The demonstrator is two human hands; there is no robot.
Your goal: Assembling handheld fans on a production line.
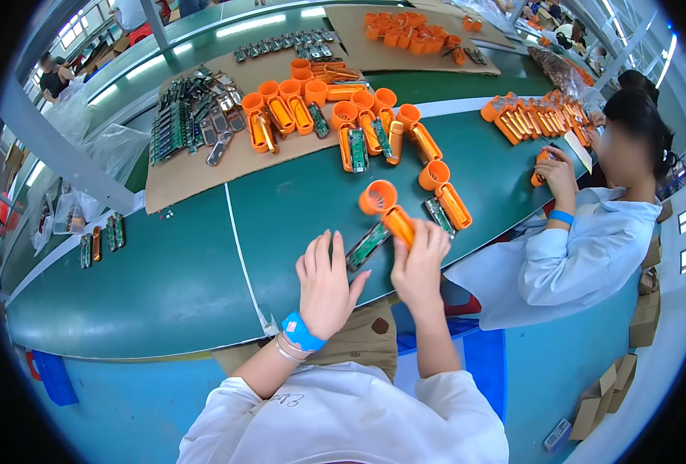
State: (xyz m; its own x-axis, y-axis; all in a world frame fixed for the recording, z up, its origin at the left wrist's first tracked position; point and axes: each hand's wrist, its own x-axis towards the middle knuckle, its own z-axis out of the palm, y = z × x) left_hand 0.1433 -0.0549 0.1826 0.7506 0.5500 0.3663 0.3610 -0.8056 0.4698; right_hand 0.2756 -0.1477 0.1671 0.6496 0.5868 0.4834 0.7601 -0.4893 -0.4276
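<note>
The right hand (423, 267) grips an orange housing (399, 224) between thumb and fingers, above the near part of the green table (180, 271). The housing's round cup end points to the far left. The left hand (327, 282) is open, palm down, its fingers held together and pointing to the far side, with the thumb spread to the right. Just beside it, between the two hands, lies a circuit board (368, 246); whether the thumb touches it, I cannot tell. A blue wristband (303, 331) circles the left wrist.

To the far right of the held housing lies another orange housing (455, 206), with a second circuit board (439, 213) along its left side. Farther off, a cluster of orange housings (299, 116) spreads over the edge of a cardboard sheet (196, 185), and a heap of circuit boards (174, 124) covers its left part. On the right, a co-worker (583, 247) in a pale top holds an orange part (542, 166) near a row of orange housings (536, 120)
</note>
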